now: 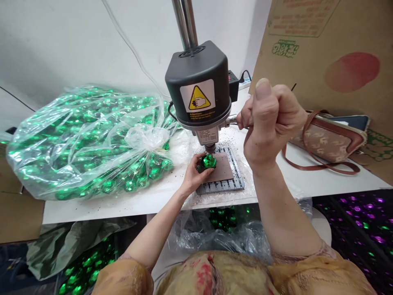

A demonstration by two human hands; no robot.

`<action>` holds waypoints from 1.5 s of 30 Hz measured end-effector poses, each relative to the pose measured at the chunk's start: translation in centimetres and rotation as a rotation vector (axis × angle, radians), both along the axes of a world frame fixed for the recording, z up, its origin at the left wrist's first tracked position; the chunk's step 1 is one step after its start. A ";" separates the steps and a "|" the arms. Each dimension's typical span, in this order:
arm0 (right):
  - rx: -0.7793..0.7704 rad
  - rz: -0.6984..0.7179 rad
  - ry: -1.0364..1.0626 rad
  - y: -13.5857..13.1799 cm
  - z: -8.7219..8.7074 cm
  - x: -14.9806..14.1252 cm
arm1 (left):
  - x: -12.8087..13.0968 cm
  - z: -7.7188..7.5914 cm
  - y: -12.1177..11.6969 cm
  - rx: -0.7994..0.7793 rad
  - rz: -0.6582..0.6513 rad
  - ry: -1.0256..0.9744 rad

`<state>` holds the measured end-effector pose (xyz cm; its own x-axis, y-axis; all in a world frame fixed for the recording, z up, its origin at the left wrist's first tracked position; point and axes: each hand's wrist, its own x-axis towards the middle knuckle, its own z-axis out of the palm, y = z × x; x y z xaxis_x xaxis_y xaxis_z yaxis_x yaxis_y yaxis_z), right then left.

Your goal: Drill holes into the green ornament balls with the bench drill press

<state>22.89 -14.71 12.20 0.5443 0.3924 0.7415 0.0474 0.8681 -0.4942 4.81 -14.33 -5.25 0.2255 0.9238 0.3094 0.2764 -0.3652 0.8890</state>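
Note:
A shiny green faceted ball [209,161] sits under the chuck of a black bench drill press [198,82]. My left hand [196,172] grips the ball from the left, thumb in front and fingers behind. Beneath it lies a brown board [225,166] on the slotted metal base [238,182]. At the drill's right side, my right hand [270,119] is closed around the feed lever [232,119], whose outer part is hidden by the fingers. The drill's tip is too small to make out against the ball.
A large clear bag [92,139] of green balls lies on the white table [123,207] at left. A patterned purse [328,137] with a brown strap lies at right before a cardboard box [307,61]. Plastic with green balls [222,217] is below the table edge; purple ones [359,209] lie lower right.

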 end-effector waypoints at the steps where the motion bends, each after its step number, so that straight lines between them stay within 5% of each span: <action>1: 0.005 0.003 0.003 0.0 0.0 0.0 | -0.1 0.0 0.0 -0.006 -0.007 -0.014; 10: 0.001 -0.035 -0.002 0.3 -0.2 0.0 | 1.1 1.0 -0.3 0.059 -0.028 0.028; 21: 0.028 -0.047 -0.044 0.2 -0.2 0.0 | 2.4 -1.3 -1.2 -0.124 0.024 -0.185; 45: 0.252 -0.119 -0.046 0.2 -3.8 -0.1 | 2.7 -1.0 -1.6 -0.112 0.054 -0.208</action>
